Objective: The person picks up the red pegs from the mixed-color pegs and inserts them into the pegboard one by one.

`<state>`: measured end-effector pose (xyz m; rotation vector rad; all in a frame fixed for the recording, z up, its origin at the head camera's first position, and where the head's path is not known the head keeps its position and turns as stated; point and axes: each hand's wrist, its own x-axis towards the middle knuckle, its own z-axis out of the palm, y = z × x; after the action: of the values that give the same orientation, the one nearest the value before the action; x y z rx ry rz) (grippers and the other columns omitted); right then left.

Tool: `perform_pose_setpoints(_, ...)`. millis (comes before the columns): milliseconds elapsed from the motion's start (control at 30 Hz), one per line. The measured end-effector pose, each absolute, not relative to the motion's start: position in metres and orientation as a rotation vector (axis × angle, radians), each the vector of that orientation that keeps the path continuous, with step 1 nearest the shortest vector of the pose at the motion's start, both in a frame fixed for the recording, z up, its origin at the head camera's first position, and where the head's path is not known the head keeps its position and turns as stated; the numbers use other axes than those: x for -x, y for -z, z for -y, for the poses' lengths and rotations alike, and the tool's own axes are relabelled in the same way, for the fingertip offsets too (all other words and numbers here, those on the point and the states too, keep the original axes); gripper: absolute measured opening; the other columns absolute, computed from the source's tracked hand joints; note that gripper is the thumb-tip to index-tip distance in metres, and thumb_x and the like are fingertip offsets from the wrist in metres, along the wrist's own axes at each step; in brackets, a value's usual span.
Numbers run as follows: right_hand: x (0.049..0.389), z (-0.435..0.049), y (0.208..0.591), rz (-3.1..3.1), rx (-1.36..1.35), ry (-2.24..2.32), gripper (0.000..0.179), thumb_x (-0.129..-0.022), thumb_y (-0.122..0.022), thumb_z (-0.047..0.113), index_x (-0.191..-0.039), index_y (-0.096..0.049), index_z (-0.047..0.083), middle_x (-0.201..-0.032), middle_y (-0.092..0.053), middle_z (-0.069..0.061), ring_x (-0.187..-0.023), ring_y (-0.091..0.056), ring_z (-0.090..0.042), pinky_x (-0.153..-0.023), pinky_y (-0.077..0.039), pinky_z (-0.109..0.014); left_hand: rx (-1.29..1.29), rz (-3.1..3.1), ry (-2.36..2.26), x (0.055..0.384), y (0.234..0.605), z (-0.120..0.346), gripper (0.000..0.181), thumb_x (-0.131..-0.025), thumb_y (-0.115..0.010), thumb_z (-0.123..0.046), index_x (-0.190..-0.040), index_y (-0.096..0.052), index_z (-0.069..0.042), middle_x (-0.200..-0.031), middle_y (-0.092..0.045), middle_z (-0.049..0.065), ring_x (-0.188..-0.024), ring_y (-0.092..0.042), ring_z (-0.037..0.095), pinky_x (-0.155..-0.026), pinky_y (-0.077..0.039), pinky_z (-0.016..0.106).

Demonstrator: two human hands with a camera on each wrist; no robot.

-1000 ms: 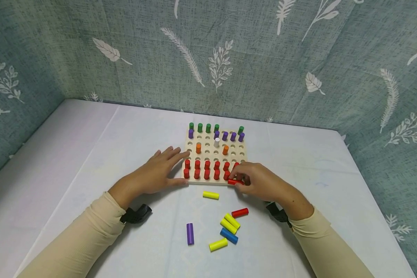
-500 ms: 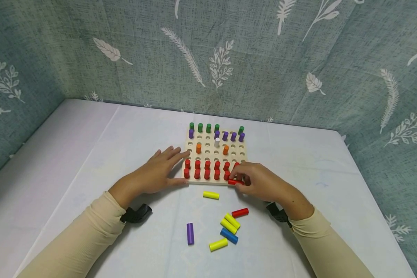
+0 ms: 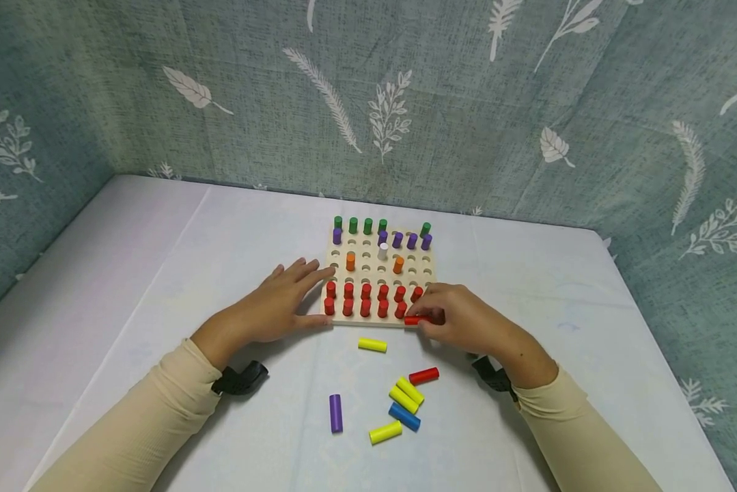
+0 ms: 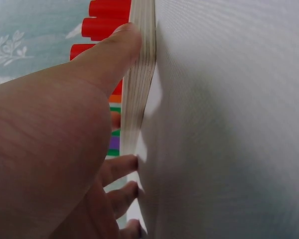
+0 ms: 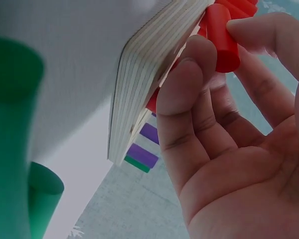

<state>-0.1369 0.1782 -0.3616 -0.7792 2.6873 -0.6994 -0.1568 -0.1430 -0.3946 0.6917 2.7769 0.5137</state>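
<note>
A square wooden pegboard (image 3: pixel 368 323) lies on the table. My right hand (image 3: pixel 463 313) pinches a red peg (image 5: pixel 223 42) between thumb and fingers at the board's front right corner; in the head view the peg looks tilted nearly flat. Two front rows hold standing red pegs (image 3: pixel 365 308). My left hand (image 3: pixel 276 304) rests against the board's left side, thumb at the front left corner and fingers spread along the edge. Orange pegs (image 3: pixel 350 262), a white peg (image 3: pixel 383 251), purple pegs (image 3: pixel 397 240) and green pegs (image 3: pixel 368 226) stand farther back, among bare holes.
Loose on the cloth before the board lie a yellow peg (image 3: pixel 372 345), a red peg (image 3: pixel 424 376), more yellow pegs (image 3: pixel 403 400), a blue peg (image 3: pixel 404 416) and a purple peg (image 3: pixel 336 413). Green pegs (image 5: pixel 45 191) show close to the right wrist camera. A patterned curtain (image 3: pixel 368 102) hangs behind.
My right hand has shifted slightly up and to the right, with the red peg still pinched. The left hand and the loose pegs stay where they were.
</note>
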Motion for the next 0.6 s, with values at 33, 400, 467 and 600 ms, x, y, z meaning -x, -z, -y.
perform_pose_setpoints(33,0.1374,-0.1783,0.3615,-2.69,0.782,0.694,0.019,-0.087,-0.074,0.01,-0.105,-0.077,0.015,-0.089,-0.062,0.003,-0.077,-0.053,-0.012,-0.064,-0.051,-0.021,-0.69,-2.779,-0.512,0.1569,0.3949,0.143,0.091,-0.086,-0.072,-0.055,-0.159,-0.026,-0.026,-0.165,-0.025,0.017,-0.154,-0.015,0.04,-0.123,-0.009,0.06)
perform_pose_setpoints(400,0.1395,-0.1812,0.3573,-2.73,0.803,0.655,0.018,-0.088,-0.072,0.01,-0.105,-0.078,0.013,-0.097,-0.066,0.0,-0.079,-0.054,-0.012,-0.065,-0.052,-0.019,-0.704,-2.791,-0.517,0.1576,0.3937,0.1427,0.091,-0.086,-0.072,-0.055,-0.159,-0.028,-0.026,-0.164,-0.026,0.018,-0.153,-0.017,0.041,-0.122,-0.01,0.062)
perform_pose_setpoints(467,0.1397,-0.1811,0.3565,-2.737,0.79,0.651,0.018,-0.089,-0.072,0.01,-0.106,-0.078,0.013,-0.098,-0.066,-0.001,-0.079,-0.055,-0.012,-0.066,-0.052,-0.019,-0.7,-2.79,-0.517,0.1576,0.3937,0.1429,0.091,-0.086,-0.073,-0.054,-0.159,-0.028,-0.026,-0.164,-0.026,0.018,-0.153,-0.017,0.041,-0.122,-0.01,0.061)
perform_pose_setpoints(600,0.1396,-0.1818,0.3555,-2.743,0.772,0.641,0.017,-0.089,-0.073,0.011,-0.105,-0.078,0.013,-0.1,-0.065,-0.001,-0.08,-0.055,-0.012,-0.066,-0.052,-0.017,-0.698,-2.779,-0.514,0.1577,0.3938,0.1432,0.091,-0.086,-0.072,-0.055,-0.159,-0.027,-0.026,-0.164,-0.025,0.018,-0.154,-0.016,0.041,-0.123,-0.009,0.061)
